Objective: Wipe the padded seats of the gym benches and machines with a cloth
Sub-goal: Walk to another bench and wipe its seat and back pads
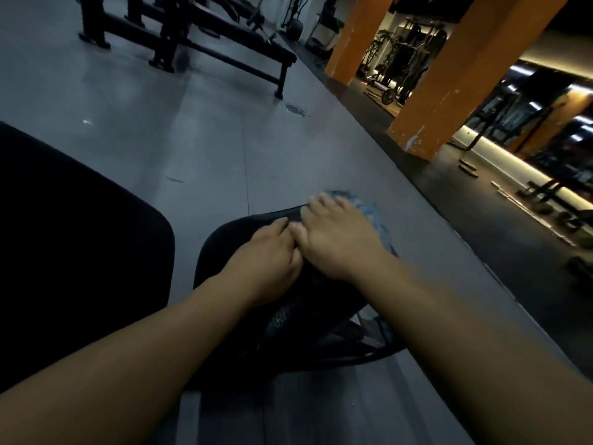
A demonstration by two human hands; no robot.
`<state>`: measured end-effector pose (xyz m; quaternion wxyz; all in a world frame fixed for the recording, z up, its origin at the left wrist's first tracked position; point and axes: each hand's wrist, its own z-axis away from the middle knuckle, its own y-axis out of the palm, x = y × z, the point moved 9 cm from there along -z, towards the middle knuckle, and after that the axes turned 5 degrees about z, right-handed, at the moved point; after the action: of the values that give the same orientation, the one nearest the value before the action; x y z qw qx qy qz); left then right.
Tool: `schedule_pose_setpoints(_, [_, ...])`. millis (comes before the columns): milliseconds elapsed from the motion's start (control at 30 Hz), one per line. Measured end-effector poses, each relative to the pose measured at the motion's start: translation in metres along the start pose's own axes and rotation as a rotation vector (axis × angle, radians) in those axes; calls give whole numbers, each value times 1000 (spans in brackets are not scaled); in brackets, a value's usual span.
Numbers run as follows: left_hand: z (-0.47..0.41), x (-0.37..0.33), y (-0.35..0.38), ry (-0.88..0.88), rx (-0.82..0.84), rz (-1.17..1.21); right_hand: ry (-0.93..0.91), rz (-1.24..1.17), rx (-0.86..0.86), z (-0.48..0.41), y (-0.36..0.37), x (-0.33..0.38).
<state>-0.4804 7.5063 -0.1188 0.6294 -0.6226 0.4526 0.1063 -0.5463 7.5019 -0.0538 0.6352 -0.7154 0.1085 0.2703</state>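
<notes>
Cloth, blue, lay at the far edge of the black padded seat under the flat, pressing right grip; left grip curled beside it, hold unclear; overlapping, evenly pressed passes seemed advisable.

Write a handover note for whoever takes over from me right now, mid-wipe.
Right hand: flat, pressing the blue cloth onto the small black seat pad near its far edge.
Left hand: on the same pad, touching the right hand, fingers curled; unclear whether it grips anything.
Done: the dim light does not show how much is wiped.
Left: probably finish this pad, then the large black pad to the left and the flat bench farther back.
</notes>
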Motion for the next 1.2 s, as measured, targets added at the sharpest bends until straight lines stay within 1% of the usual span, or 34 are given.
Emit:
schedule_pose_setpoints(33, [1,7,0,-20,25,-12,-91,-42,-32,20,-4,10])
schedule_pose_setpoints(67, [4,14,-1,-35,42,-26,-134,-126,-18,40,-10,12])
schedule_pose_setpoints(100, [6,21,-3,-43,44,-27,-134,-240,-7,49,-14,5])
schedule_pose_setpoints(167, [13,36,-3,-66,46,-7,-68,-389,-14,34,-16,-20])
schedule_pose_setpoints(200, [16,42,-2,-82,52,-4,23,-403,3,15,-13,-34])
schedule_pose_setpoints(267, [20,49,1,-101,59,-4,182,-287,25,-20,-1,-42])
schedule_pose_setpoints(300, [22,49,2,-100,62,-2,217,-188,25,-30,6,-35])
schedule_pose_setpoints(333, [23,48,4,-96,63,-1,206,-98,19,-32,11,-20])
schedule_pose_setpoints(400, [25,45,3,-81,49,-3,16,-21,9,-11,14,26])
schedule_pose_setpoints(467, [26,46,3,-73,41,-11,-185,-37,-36,30,10,51])
schedule_pose_setpoints(533, [29,48,4,-69,46,-8,-254,-50,-70,41,4,41])
schedule_pose_setpoints(567, [31,48,4,-69,50,-3,-214,-77,-82,31,2,26])
schedule_pose_setpoints(667, [36,50,3,-77,48,16,78,-188,-15,-29,1,-14])
schedule_pose_setpoints(700, [37,53,2,-84,36,17,139,-203,-7,-47,3,-14])
schedule_pose_setpoints(733, [38,56,2,-94,28,16,153,-197,-7,-57,7,-5])
schedule_pose_setpoints(800, [39,65,3,-121,26,19,71,-206,5,-52,15,30])
schedule_pose_setpoints(867, [39,75,6,-145,57,9,-114,-208,-16,-13,18,67])
schedule_pose_setpoints(933, [39,80,7,-151,99,-17,-242,-196,-100,30,4,73])
schedule_pose_setpoints(967, [40,80,6,-154,115,-20,-253,-204,-127,36,-2,62])
schedule_pose_setpoints(1000, [41,80,5,-155,126,-19,-233,-201,-141,34,-6,49])
schedule_pose_setpoints(1067, [44,77,3,-147,126,-5,-154,-142,-102,5,-1,23])
schedule_pose_setpoints(1133, [48,75,2,-142,96,1,5,-72,-50,-36,7,6])
schedule_pose_setpoints(1167, [50,76,3,-147,80,4,50,-11,-34,-49,11,12])
schedule_pose_setpoints(1200, [52,77,5,-151,72,7,35,30,-27,-52,19,28])
